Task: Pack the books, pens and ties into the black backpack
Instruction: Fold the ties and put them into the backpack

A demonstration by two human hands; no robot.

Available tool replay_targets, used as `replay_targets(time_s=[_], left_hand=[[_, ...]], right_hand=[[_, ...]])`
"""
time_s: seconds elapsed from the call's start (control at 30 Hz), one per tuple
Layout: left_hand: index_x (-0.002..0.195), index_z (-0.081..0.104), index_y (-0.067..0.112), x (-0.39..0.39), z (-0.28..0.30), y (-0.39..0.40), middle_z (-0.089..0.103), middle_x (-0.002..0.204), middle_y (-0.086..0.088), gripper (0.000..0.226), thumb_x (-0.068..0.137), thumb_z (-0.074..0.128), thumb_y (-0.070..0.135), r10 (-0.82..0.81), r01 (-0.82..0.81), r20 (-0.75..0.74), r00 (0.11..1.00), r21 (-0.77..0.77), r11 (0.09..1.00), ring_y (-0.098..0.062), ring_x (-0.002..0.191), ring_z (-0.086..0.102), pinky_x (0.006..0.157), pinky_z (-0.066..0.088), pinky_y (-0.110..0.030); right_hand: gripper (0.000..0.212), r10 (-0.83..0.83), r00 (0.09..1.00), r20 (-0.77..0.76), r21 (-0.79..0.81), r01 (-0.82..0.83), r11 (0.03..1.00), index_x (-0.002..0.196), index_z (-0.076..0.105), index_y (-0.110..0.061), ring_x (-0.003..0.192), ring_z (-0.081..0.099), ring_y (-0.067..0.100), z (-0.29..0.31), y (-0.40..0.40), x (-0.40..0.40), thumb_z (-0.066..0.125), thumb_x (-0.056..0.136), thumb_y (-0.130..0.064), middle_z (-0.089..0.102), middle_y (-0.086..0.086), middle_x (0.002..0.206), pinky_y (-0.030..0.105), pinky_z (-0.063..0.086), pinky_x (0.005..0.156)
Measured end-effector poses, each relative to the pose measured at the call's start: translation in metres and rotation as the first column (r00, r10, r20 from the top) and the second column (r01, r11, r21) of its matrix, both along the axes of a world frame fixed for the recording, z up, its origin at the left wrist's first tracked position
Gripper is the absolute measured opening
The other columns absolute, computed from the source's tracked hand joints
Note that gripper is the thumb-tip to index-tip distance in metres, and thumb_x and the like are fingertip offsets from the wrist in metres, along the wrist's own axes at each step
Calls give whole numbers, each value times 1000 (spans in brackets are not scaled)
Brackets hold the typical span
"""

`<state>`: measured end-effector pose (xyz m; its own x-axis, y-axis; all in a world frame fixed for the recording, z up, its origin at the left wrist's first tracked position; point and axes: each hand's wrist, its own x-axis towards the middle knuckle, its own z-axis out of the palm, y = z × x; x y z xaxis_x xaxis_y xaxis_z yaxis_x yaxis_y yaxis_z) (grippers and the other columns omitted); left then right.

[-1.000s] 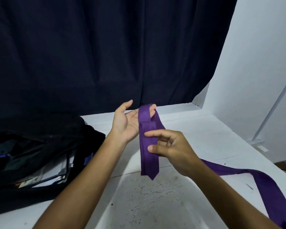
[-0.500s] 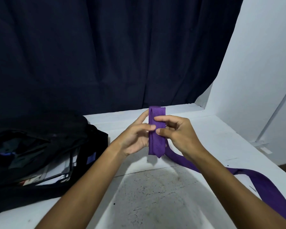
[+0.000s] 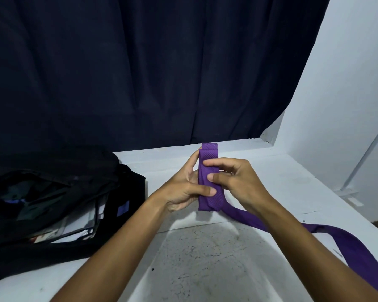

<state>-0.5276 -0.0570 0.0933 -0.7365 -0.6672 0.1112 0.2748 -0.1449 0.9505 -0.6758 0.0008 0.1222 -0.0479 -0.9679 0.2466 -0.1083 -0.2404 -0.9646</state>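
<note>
Both hands hold the folded purple tie [image 3: 208, 168] upright above the white table [image 3: 271, 171]. Left hand [image 3: 183, 188] grips it, thumb across; right hand [image 3: 234, 182] pinches it. Black backpack [image 3: 52, 192] lies open at left.

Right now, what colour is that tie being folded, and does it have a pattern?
Purple, with fine diagonal ribbing; the head view shows the tie clearly.
</note>
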Motion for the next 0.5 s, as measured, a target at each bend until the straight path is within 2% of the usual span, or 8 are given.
replay_targets(time_s=[0.07, 0.13, 0.17, 0.2, 0.23, 0.3, 0.33, 0.5], left_hand=[[133, 49, 25, 0, 4, 4, 68, 109, -14, 66, 78, 69, -4, 46, -46, 33, 998, 7, 999, -22, 93, 68, 80, 58, -36], [107, 63, 18, -2, 10, 3, 69, 91, -6, 19, 89, 67, 19, 276, -275, 88, 957, -20, 961, -17, 78, 66, 69, 57, -31], [98, 65, 15, -3, 10, -1, 67, 85, -5, 12, 95, 59, 25, 428, -427, 89, 899, -26, 904, -16, 73, 62, 66, 55, -29], [93, 65, 14, -3, 8, -7, 65, 84, -5, 18, 98, 52, 24, 555, -554, 59, 830, -34, 832, -16, 74, 60, 69, 54, -29], [93, 66, 14, -3, 7, -14, 66, 88, -4, 21, 99, 48, 23, 618, -616, 11, 786, -58, 785, -17, 81, 60, 78, 51, -31], [98, 68, 16, -7, 7, -17, 70, 99, 0, 26, 95, 44, 26, 566, -574, -94, 819, -127, 809, -15, 98, 63, 95, 46, -32], [101, 68, 15, -10, 6, -17, 72, 99, 0, 29, 96, 42, 29, 487, -502, -132, 864, -134, 854, -15, 98, 65, 95, 46, -32], [103, 67, 6, -17, -14, -5, 74, 83, -14, 60, 95, 34, 55, 208, -208, -43, 977, 25, 978, -25, 72, 71, 73, 55, -36]], right_hand=[[33, 2, 999, 45, 7, -2, 1000, 102, 72, -10, 87, 72, 22, 1, 1, -1, 65, 79, 12, 75, 9, 94, 30, 58, 79], [33, 22, 994, 109, 31, -25, 999, 100, 73, -12, 86, 71, 21, 3, 1, -4, 65, 80, 12, 74, 7, 94, 31, 58, 78], [33, 42, 988, 145, 54, -50, 997, 98, 73, -13, 85, 70, 20, 5, 2, -6, 64, 80, 12, 74, 6, 93, 30, 58, 76], [33, 70, 981, 184, 77, -85, 993, 97, 73, -13, 84, 69, 18, 7, 2, -7, 63, 80, 12, 74, 6, 92, 29, 57, 74], [33, 98, 971, 219, 89, -120, 989, 97, 73, -13, 82, 69, 17, 9, 3, -8, 62, 80, 13, 74, 7, 92, 27, 57, 73], [33, 145, 953, 266, 81, -172, 982, 97, 72, -12, 80, 69, 15, 15, 3, -10, 61, 80, 14, 74, 7, 90, 25, 57, 72], [33, 157, 947, 281, 67, -183, 981, 97, 72, -11, 79, 69, 15, 18, 3, -10, 60, 80, 14, 74, 7, 89, 25, 57, 72], [32, 60, 942, 331, -38, -50, 998, 102, 68, -9, 76, 68, 10, 35, 1, -17, 58, 82, 13, 74, -1, 82, 22, 55, 68]])
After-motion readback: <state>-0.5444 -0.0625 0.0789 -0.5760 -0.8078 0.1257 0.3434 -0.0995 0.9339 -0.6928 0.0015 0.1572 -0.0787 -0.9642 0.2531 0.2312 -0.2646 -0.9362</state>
